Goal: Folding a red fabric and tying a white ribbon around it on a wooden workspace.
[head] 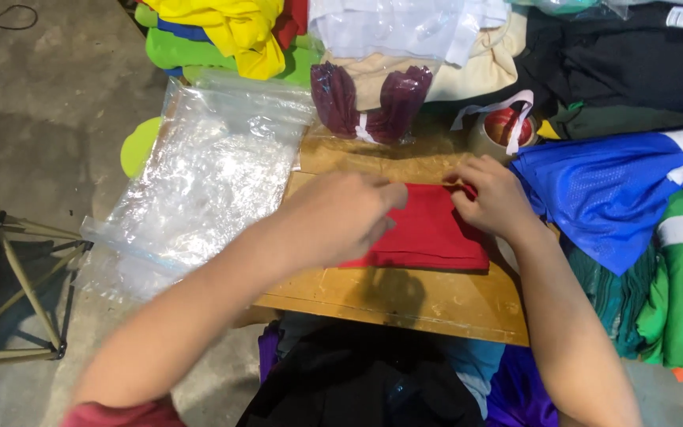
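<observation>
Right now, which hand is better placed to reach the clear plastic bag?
Probably the left hand. It sits on the red cloth next to the plastic bag. The right hand is on the cloth's far side.

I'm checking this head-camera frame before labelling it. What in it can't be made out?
- Folded red cloth: its left part is hidden behind the left hand.
- Right hand: its fingertips curl over the cloth's top edge, so the grip is unclear.
- Roll of tape: partly covered by a white strip.
- Blue mesh garment: cut off by the right edge.
</observation>
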